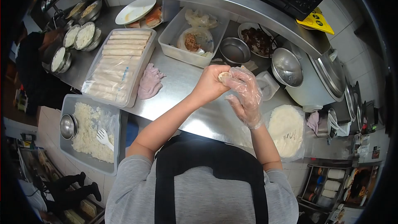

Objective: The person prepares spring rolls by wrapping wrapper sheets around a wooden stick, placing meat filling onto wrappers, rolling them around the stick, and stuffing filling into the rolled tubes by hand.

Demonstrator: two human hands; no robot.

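Observation:
Over the steel counter (178, 79), my bare left hand (210, 84) is closed round a small pale roll (224, 76), whose end shows at the thumb side. My right hand (246, 95), in a clear plastic glove, touches that end with bent fingers; its thumb stands apart below. Whether the right fingers pinch the roll is hard to tell. Below and right of the right hand lies a stack of round white wrappers (285, 130) in plastic. Beyond my hands stand a tub (168, 45) holding a bag of brown filling (192, 42) and an empty metal bowl (235, 50).
A container of long rolls (139, 79) and a pink cloth (151, 81) are left of my hands. A grey bin of rice (91, 137) is lower left. A metal bowl (287, 67) stands at right, under the shelf edge (248, 10). Two people are at far left.

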